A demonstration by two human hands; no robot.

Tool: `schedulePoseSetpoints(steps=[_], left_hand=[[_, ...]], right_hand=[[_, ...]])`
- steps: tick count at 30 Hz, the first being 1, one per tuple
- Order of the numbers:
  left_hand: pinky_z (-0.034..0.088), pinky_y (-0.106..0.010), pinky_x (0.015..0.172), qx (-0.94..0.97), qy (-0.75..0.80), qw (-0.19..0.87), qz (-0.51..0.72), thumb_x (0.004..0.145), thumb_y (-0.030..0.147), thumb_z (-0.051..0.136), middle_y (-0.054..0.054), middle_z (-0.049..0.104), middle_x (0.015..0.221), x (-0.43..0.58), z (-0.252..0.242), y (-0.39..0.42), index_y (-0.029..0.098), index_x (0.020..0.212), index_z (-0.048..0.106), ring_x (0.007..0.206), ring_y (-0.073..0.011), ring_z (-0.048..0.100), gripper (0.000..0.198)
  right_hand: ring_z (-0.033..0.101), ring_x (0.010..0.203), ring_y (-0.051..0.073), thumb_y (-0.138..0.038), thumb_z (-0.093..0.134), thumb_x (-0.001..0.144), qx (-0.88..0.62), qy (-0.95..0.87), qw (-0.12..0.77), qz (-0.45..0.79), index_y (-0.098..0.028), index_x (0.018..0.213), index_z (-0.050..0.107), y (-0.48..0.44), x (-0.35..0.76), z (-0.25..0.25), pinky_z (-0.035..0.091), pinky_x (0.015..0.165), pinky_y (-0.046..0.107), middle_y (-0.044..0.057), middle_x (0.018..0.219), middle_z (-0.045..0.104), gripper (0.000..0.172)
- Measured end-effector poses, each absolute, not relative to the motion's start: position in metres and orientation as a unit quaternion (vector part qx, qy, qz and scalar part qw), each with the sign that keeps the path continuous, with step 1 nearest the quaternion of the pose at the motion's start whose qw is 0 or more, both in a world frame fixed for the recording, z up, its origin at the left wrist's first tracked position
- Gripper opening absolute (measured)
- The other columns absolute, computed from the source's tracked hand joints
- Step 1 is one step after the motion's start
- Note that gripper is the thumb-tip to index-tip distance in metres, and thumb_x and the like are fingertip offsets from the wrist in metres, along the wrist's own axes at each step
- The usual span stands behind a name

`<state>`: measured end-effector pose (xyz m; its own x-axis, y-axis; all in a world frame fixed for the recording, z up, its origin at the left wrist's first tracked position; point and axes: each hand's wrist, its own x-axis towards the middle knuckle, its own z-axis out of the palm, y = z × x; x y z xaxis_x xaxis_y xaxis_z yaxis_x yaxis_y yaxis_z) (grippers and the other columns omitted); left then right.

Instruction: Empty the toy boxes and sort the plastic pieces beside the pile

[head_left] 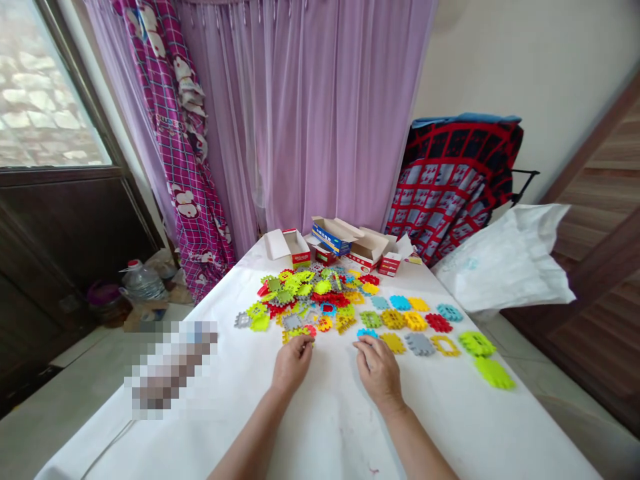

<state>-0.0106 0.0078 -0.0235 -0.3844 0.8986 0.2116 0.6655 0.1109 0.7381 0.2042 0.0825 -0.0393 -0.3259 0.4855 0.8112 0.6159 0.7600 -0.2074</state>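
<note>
My left hand (293,365) is closed, thumb and fingers pressed together at the front edge of a pile of toothed plastic building tiles (300,287). A yellow tile (295,334) and a red piece (311,331) show just beyond its fingertips; what it holds, if anything, is hidden. My right hand (379,372) is palm down with loosely bent fingers, slightly apart, at the near edge of a blue tile (367,333). Right of it lie a mustard tile (393,343), a grey tile (420,345) and a yellow frame tile (445,346).
Open cardboard boxes (370,247) stand behind the pile. More tiles lie spaced out at right, with lime green tiles (494,372) near the table edge. A white bag (500,260) is beside the table. A blurred-out object (173,367) lies on the left.
</note>
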Motion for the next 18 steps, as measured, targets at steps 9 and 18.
schedulePoseSetpoints(steps=[9, 18], left_hand=[[0.049, -0.027, 0.081, 0.543, 0.734, 0.156, 0.375, 0.088, 0.020, 0.048, -0.003, 0.074, 0.096, -0.010, -0.015, 0.010, 0.022, 0.101, 0.070, 0.089, -0.0165, 0.068, 0.025], [0.047, -0.027, 0.085, 0.589, 0.721, 0.158, 0.328, 0.089, 0.020, 0.049, -0.004, 0.074, 0.103, -0.008, -0.008, 0.001, 0.023, 0.099, 0.069, 0.096, -0.0174, 0.067, 0.023]], right_hand=[[0.057, 0.093, 0.020, -0.008, 0.046, 0.084, -0.382, -0.824, 0.406, -0.100, -0.022, 0.093, 0.070, 0.083, 0.200, -0.038, 0.043, 0.087, 0.033, 0.006, 0.099, 0.066, 0.029], [0.056, 0.095, 0.019, -0.005, 0.053, 0.079, -0.429, -0.830, 0.340, -0.112, -0.022, 0.095, 0.069, 0.080, 0.196, -0.034, 0.040, 0.087, 0.030, 0.005, 0.099, 0.066, 0.029]])
